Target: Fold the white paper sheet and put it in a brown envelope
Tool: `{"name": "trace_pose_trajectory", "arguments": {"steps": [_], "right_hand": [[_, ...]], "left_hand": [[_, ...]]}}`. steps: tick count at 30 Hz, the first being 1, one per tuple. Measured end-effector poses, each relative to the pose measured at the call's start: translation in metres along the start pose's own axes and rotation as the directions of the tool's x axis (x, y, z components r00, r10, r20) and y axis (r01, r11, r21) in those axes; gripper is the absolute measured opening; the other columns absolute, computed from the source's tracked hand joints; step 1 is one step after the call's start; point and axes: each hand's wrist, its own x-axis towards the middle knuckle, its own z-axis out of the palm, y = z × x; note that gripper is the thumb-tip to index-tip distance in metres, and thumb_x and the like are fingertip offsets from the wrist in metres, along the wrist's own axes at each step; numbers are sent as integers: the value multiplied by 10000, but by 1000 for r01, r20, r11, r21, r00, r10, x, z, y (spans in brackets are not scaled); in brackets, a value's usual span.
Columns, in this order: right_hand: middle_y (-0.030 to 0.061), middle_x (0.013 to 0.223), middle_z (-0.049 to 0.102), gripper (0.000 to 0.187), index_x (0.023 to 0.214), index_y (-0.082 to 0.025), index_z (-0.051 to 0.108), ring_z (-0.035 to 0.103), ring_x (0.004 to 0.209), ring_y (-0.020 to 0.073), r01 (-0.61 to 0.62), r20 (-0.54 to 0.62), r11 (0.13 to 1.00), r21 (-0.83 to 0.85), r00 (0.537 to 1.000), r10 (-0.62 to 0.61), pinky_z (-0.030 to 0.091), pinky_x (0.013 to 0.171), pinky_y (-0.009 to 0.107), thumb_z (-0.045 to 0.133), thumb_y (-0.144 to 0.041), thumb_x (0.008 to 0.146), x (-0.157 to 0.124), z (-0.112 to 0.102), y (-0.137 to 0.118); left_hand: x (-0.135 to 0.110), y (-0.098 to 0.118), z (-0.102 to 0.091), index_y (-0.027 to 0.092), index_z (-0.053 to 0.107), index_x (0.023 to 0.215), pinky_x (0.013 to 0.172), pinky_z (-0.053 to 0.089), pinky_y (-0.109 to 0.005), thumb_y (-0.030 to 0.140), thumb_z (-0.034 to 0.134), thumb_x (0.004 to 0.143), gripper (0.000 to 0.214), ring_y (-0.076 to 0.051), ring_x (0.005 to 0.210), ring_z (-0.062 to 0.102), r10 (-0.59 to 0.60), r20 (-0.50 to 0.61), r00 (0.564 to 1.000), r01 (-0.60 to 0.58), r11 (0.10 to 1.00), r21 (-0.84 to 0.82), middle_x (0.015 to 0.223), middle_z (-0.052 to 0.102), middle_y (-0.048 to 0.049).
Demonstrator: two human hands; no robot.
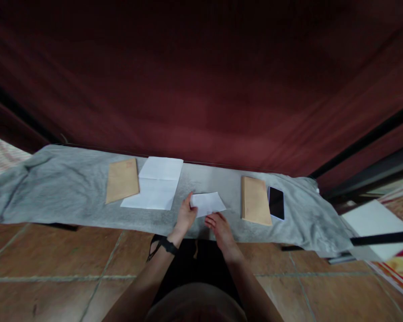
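A folded sheet of white paper [208, 203] is in front of me, low over the grey cloth. My left hand [186, 215] grips its left end, thumb on the upper side. At the lower right edge of the same paper, my right hand [219, 226] has its fingers bent against it; part of their hold is hidden. Left of my hands lies a larger white sheet [157, 190], unfolded flat with a crease across it. A brown envelope [122, 181] rests at that sheet's left edge. To the right is a stack of brown envelopes [257, 201].
A phone [276, 203] with a dark screen lies beside the envelope stack. Grey cloth [70, 188] covers the long narrow table. Dark red fabric [201, 112] hangs behind it. A white panel [376, 223] and black bars are at the right. The floor [97, 264] is tiled.
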Motion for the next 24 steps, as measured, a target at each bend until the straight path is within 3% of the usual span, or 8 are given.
{"name": "trace_pose_trajectory", "arguments": {"steps": [4, 7, 9, 11, 14, 16, 19, 24], "right_hand": [[70, 804, 761, 457, 894, -176, 722, 678, 637, 183, -41, 79, 950, -309, 995, 69, 564, 622, 314, 730, -598, 718, -8, -25, -1], [79, 904, 772, 448, 972, -194, 740, 714, 793, 219, 214, 103, 808, -550, 977, -189, 588, 758, 358, 552, -588, 874, -8, -34, -2], [89, 1095, 762, 435, 1117, -205, 725, 706, 1013, 233, 417, 206, 597, -685, 898, -390, 559, 943, 388, 443, -501, 966, -4, -32, -2], [91, 1281, 703, 441, 1278, -207, 666, 639, 1204, 223, 554, 369, 332, -763, 796, -479, 494, 1077, 402, 362, -397, 1021, 3, -25, -2], [94, 1456, 586, 475, 1449, -182, 533, 513, 1373, 202, 648, 605, -53, -760, 676, -420, 426, 1162, 426, 299, -275, 1047, 19, -11, -1], [110, 1520, 515, 489, 1507, -154, 451, 447, 1430, 196, 650, 677, -210, -730, 648, -350, 383, 1193, 442, 298, -233, 1050, 29, -4, 0], [106, 1563, 452, 485, 1532, -156, 406, 386, 1470, 197, 638, 707, -305, -707, 644, -293, 320, 1224, 458, 311, -227, 1061, 41, 1, 1], [91, 1585, 415, 475, 1532, -204, 412, 355, 1489, 218, 587, 681, -349, -730, 665, -305, 295, 1221, 481, 354, -273, 1065, 50, 2, 4]], "left_hand": [[7, -8, -12, 154, 593, 1366, 1128, 446, -415, 9, 540, 743, 642, -264, 1251, 593, 74, 64, 995, -93, 920, 381, 1381, 580, -134], [2, -9, -12, 157, 573, 1392, 1142, 421, -482, 34, 496, 814, 596, -310, 1349, 517, 152, 67, 986, -163, 795, 584, 1526, 466, -157], [-5, -9, -4, 170, 539, 1427, 1163, 369, -546, 75, 462, 871, 569, -343, 1433, 415, 248, 82, 965, -236, 694, 680, 1599, 380, -153], [-13, -9, 9, 162, 489, 1469, 1182, 327, -565, 133, 426, 926, 548, -341, 1490, 324, 318, 172, 933, -339, 609, 717, 1627, 332, -152], [-22, -12, 25, 127, 431, 1508, 1198, 303, -545, 150, 373, 949, 563, -304, 1504, 309, 303, 350, 886, -461, 514, 723, 1601, 375, -165], [-25, -15, 30, 90, 409, 1518, 1216, 275, -522, 134, 363, 940, 582, -292, 1511, 295, 285, 399, 872, -489, 461, 740, 1601, 367, -182], [-23, -19, 27, 46, 387, 1523, 1238, 246, -470, 131, 361, 934, 596, -272, 1521, 269, 290, 395, 872, -487, 419, 767, 1609, 339, -197], [-18, -23, 14, 61, 345, 1548, 1244, 238, -470, 145, 337, 943, 611, -257, 1525, 261, 320, 344, 883, -458, 425, 780, 1602, 360, -179]]}}
